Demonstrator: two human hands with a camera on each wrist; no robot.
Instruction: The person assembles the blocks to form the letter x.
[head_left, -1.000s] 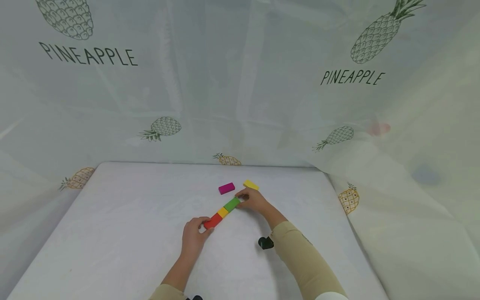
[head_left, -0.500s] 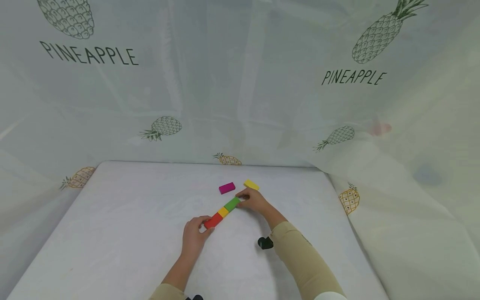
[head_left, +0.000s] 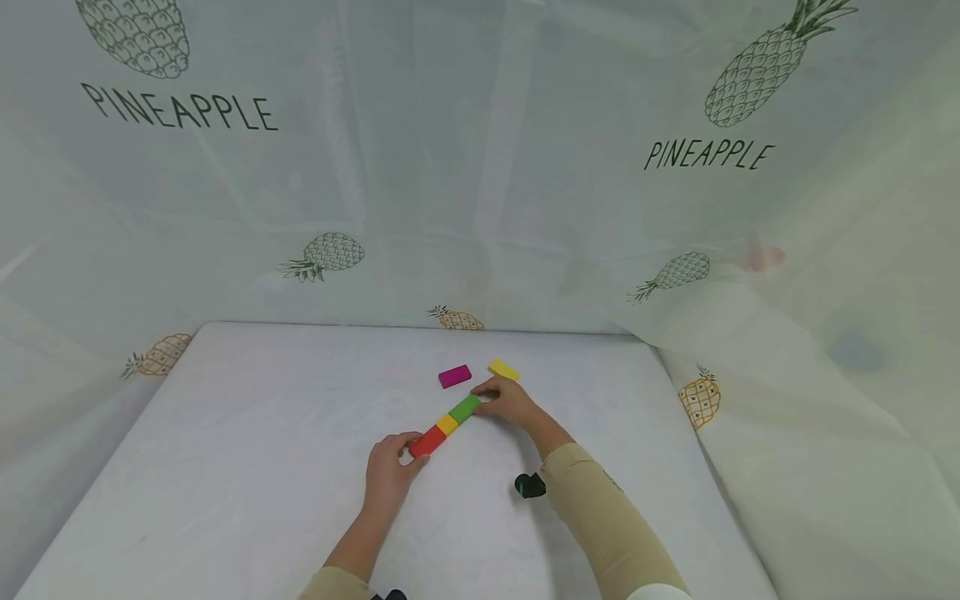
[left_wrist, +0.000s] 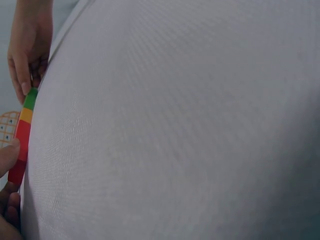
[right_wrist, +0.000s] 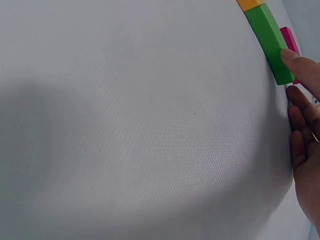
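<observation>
Three blocks lie end to end in a slanting row on the white surface: a red block [head_left: 428,442] nearest, an orange-yellow block [head_left: 447,424] in the middle and a green block [head_left: 465,407] farthest. My left hand [head_left: 387,475] pinches the red block's near end, thumb [left_wrist: 9,154] on one side and fingers at the other. At the far end my right hand [head_left: 510,404] holds the green block [right_wrist: 271,44], its thumb [right_wrist: 296,61] on the side and a finger by the end. Neighbouring blocks appear to touch.
A magenta block [head_left: 454,377] lies just behind the row. Beyond my right hand sits a yellow block [head_left: 503,369], partly hidden by it. The white table [head_left: 262,467] ends at a hanging pineapple-print sheet [head_left: 480,183]. A dark object [head_left: 530,485] shows beside my right sleeve.
</observation>
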